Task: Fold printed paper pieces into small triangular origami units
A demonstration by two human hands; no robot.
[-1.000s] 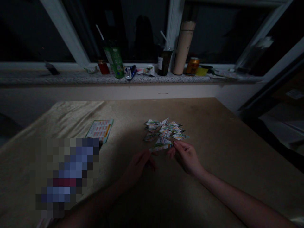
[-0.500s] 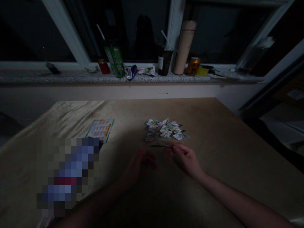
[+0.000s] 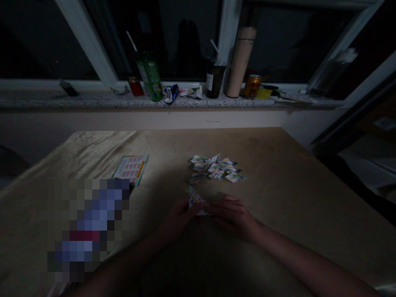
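Paper triangle (image 3: 195,199): was edge-on half a second ago, now face-up, just on my side of the folded pile (image 3: 218,168), apart from it.
Left grip (image 3: 182,212): was off the paper, now clamped on it, thumb on top.
Right grip (image 3: 236,215): fingers closed on its right corner.
Upshot: folding looks two-handed now, my judgement.
Table (image 3: 278,177): brownish; printed card (image 3: 130,168) left of pile.
Sill (image 3: 102,100): beyond pile; green bottle (image 3: 152,80), flask (image 3: 240,64), can (image 3: 252,86).
Room: dim, windows dark.

Here we are: one view, straight from the person's head, facing forward and tipped down, the left hand (image 3: 181,213) and right hand (image 3: 237,216) close below, table (image 3: 272,154) mid-view, windowsill (image 3: 102,101) farther off.
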